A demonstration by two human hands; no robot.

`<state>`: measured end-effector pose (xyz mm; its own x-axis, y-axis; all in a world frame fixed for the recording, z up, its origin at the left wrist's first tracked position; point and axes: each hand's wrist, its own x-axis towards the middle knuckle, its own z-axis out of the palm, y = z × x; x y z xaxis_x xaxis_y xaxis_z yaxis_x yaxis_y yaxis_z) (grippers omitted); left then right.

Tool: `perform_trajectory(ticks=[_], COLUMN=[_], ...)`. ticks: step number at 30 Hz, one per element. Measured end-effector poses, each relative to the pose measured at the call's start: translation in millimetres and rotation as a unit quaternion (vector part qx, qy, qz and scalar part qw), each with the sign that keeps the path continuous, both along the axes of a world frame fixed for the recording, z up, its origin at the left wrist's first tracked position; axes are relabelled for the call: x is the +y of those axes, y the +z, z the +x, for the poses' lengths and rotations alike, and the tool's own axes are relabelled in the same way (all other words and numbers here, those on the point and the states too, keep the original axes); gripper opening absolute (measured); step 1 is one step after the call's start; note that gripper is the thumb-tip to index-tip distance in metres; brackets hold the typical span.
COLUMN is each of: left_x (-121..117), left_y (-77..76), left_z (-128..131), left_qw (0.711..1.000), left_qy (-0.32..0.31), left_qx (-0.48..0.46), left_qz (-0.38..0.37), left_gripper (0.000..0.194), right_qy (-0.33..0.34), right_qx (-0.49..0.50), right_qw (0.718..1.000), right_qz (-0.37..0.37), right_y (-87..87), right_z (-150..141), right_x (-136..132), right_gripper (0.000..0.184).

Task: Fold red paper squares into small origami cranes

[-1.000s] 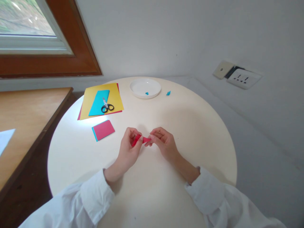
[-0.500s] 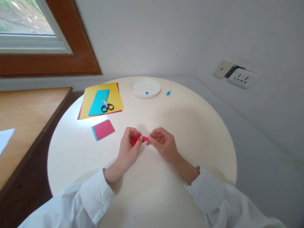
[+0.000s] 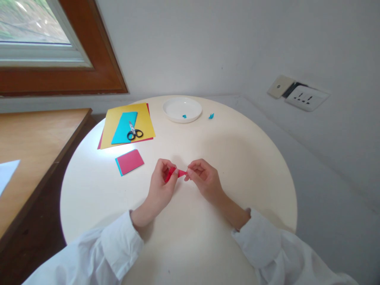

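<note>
Over the middle of the round cream table (image 3: 252,170), both my hands pinch a small folded strip of red paper (image 3: 177,173). My left hand (image 3: 160,184) grips its left end with curled fingers. My right hand (image 3: 203,178) pinches its right end between thumb and fingertips. The strip sits just above the tabletop, partly hidden by my fingers.
A red-on-blue paper rectangle (image 3: 130,162) lies to the left. Farther back, black-handled scissors (image 3: 134,132) rest on a blue sheet (image 3: 123,122) atop yellow paper (image 3: 147,118). A white plate (image 3: 182,109) holds a blue scrap; another blue scrap (image 3: 211,116) lies beside it. A wooden desk (image 3: 29,150) stands left.
My right-hand fingers have shifted slightly along the red strip; the hands otherwise stay in place. The view has nudged a little.
</note>
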<state>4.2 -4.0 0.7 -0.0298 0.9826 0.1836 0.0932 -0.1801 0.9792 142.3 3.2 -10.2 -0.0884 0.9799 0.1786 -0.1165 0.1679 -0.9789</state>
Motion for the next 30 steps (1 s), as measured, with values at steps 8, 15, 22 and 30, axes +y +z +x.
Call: perform_trajectory(ticks=[8, 15, 22, 30], left_x=[-1.3, -1.2, -1.9, -1.7], left_y=[-3.9, -4.7, -1.4, 0.0], left_z=[1.2, 0.7, 0.4, 0.0], left_qw=[0.999, 0.999, 0.999, 0.999], left_qy=[-0.038, -0.038, -0.022, -0.015], left_qx=[0.014, 0.012, 0.018, 0.011], left_qz=[0.026, 0.021, 0.028, 0.027], left_gripper=[0.011, 0.011, 0.012, 0.012], right_qy=[0.016, 0.028, 0.028, 0.028], right_qx=[-0.102, -0.101, -0.128, -0.152], right_qw=[0.995, 0.995, 0.991, 0.987], right_qz=[0.01, 0.004, 0.016, 0.039], right_y=[-0.9, 1.1, 2.5, 2.3], right_z=[-1.1, -0.6, 1.3, 2.5], right_x=[-0.8, 0.3, 0.1, -0.1], right_gripper=[0.017, 0.016, 0.016, 0.017])
